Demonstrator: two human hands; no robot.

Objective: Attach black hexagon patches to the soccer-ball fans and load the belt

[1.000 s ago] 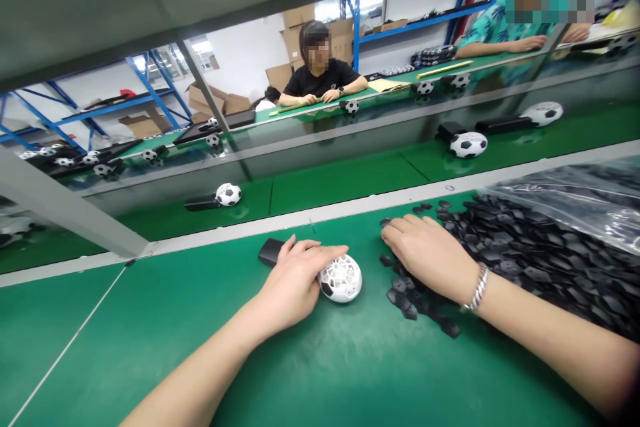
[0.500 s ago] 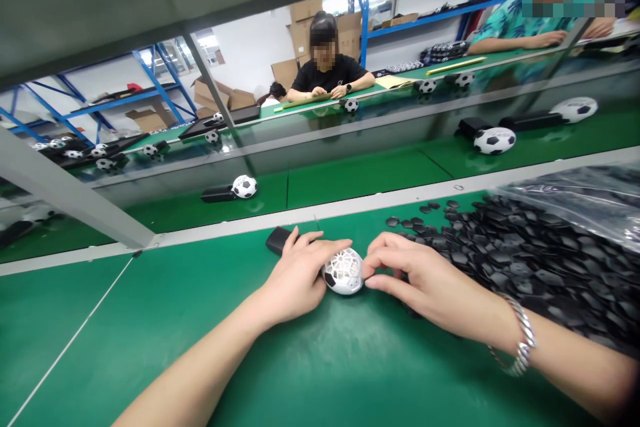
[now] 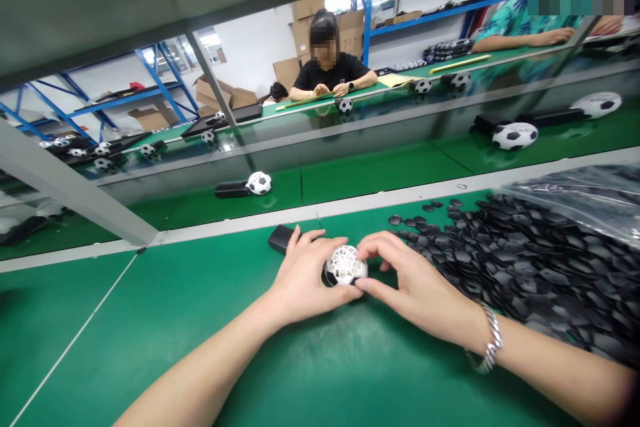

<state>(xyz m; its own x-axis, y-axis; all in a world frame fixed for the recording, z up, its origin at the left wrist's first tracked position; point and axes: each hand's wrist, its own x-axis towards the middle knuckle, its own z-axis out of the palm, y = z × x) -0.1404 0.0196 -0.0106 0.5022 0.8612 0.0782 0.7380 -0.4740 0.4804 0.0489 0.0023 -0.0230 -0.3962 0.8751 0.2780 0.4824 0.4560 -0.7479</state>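
A soccer-ball toy (image 3: 345, 265) with a white lattice face, a few black patches and a black handle (image 3: 280, 239) lies on the green worktop. My left hand (image 3: 305, 275) is closed around its left side, fingers over the top and thumb along the near edge. At the ball's right side, my right hand (image 3: 400, 272) has its thumb at the near edge and its index finger at the far edge, both touching the ball. A dark patch shows by the thumb tips; whether a loose piece is under them is hidden. Loose black patches (image 3: 500, 247) lie heaped right of my right hand.
A clear plastic bag (image 3: 590, 197) rests over the heap. Behind the pale rail (image 3: 240, 217), finished soccer-ball toys (image 3: 260, 183) lie on a green belt (image 3: 330, 177). A slanting metal post (image 3: 85, 187) stands left. Two people sit across the line, one in a black shirt (image 3: 334, 72).
My right hand has shifted left and spread its thumb and index finger over the ball's right side. My left thumb has come forward along the near edge. The toys on the belt have moved right.
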